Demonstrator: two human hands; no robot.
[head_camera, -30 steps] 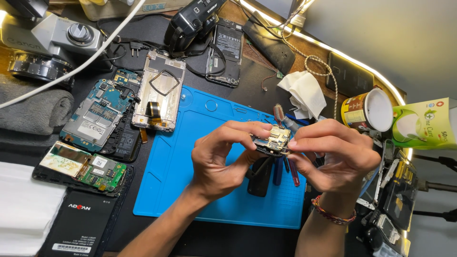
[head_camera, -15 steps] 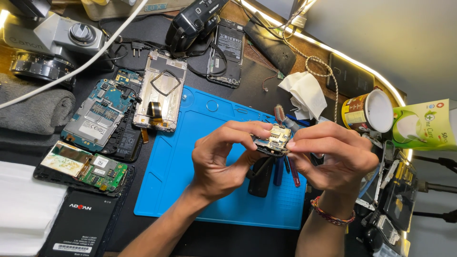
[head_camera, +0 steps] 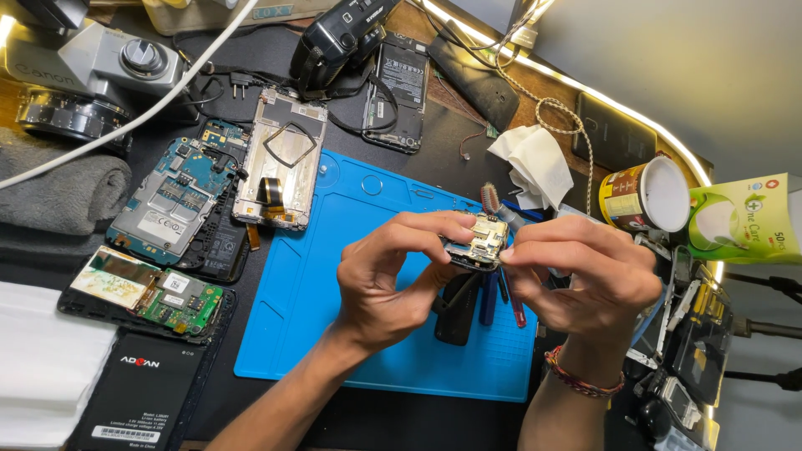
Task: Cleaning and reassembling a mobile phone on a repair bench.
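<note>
blue mat (head_camera: 334, 276), grey camera (head_camera: 109, 63) — crumpled tissue (head_camera: 535, 163), paper cup (head_camera: 643, 194)

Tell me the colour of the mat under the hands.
Bright blue; the mat shows best in the head view, the only one.

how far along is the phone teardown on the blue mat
Done, by the look of it: a metal phone frame lies stripped at the mat's edge, with bare circuit boards beside it. In hand: left hand and right hand pinch a small board module above the mat. Left: nothing looks reassembled; how much remains can't be told.
</note>
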